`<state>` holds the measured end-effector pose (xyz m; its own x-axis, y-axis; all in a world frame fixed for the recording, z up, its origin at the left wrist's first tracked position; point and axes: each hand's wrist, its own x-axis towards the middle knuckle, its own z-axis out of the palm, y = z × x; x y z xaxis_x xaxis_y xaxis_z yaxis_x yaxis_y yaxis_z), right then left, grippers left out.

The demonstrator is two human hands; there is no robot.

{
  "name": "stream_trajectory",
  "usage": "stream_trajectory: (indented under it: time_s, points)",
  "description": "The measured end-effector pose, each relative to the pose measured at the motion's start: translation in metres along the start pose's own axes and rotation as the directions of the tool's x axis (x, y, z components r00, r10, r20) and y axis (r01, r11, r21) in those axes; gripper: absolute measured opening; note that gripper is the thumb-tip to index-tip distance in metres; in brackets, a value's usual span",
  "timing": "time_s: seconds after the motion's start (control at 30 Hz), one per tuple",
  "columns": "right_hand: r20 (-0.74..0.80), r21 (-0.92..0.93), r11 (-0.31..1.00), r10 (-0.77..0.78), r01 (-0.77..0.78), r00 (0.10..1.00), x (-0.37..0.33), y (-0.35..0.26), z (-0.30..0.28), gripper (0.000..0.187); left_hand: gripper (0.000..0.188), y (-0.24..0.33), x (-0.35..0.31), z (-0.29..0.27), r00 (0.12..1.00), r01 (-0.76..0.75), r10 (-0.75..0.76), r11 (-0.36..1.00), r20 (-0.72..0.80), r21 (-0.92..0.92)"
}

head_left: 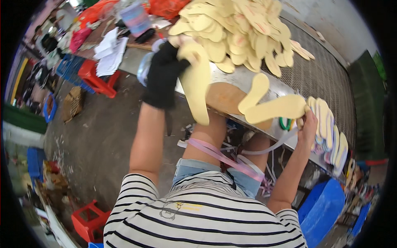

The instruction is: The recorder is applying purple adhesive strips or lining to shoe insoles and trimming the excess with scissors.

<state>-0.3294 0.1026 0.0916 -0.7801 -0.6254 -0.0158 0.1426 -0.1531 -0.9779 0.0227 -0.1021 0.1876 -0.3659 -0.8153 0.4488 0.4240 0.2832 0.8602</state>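
My left hand [165,72], in a black glove with bare fingertips, is closed on a pale yellow insole [196,87] hanging toe to heel over the table's front edge. Another yellow insole [275,109] is pinched at one end by my bare right hand [308,126]. A white strip [278,144] runs down from beside that hand toward my lap. Between the two hands, one more insole [255,91] lies partly beneath the right-hand one, over a brown rounded board [225,97]. Beyond them rises a big loose heap of insoles [244,31].
Stacked insoles [324,120] stand in rows at the table's right end. Pink ribbon [215,153] loops across my thighs. A blue tub [322,211] sits at the lower right. Red stools [89,221] and a blue crate [72,70] are at the left. White papers [109,49] lie far left.
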Motion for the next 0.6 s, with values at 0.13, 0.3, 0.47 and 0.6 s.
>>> stream_trajectory:
  time_s: [0.13,0.3,0.47,0.6]
  points:
    - [0.021,-0.084,0.996,-0.010,0.012,1.000,-0.006,0.001,0.008,0.020,0.047,-0.056,0.065,-0.024,0.998,-0.036,0.056,0.669,-0.002,0.743]
    - [0.198,-0.154,0.988,0.032,-0.001,0.980,-0.031,-0.022,0.033,0.021,0.037,-0.087,0.031,0.007,0.926,0.135,-0.247,0.923,0.286,0.361]
    - [0.379,-0.158,0.982,-0.033,0.100,0.925,-0.059,-0.029,0.089,0.020,0.033,-0.075,-0.043,0.086,0.559,0.463,-0.608,0.793,0.564,0.396]
    - [0.222,-0.147,0.980,-0.098,0.133,0.970,-0.061,-0.023,0.089,0.029,0.034,-0.065,-0.053,0.078,0.792,0.587,-0.565,0.809,0.232,-0.036]
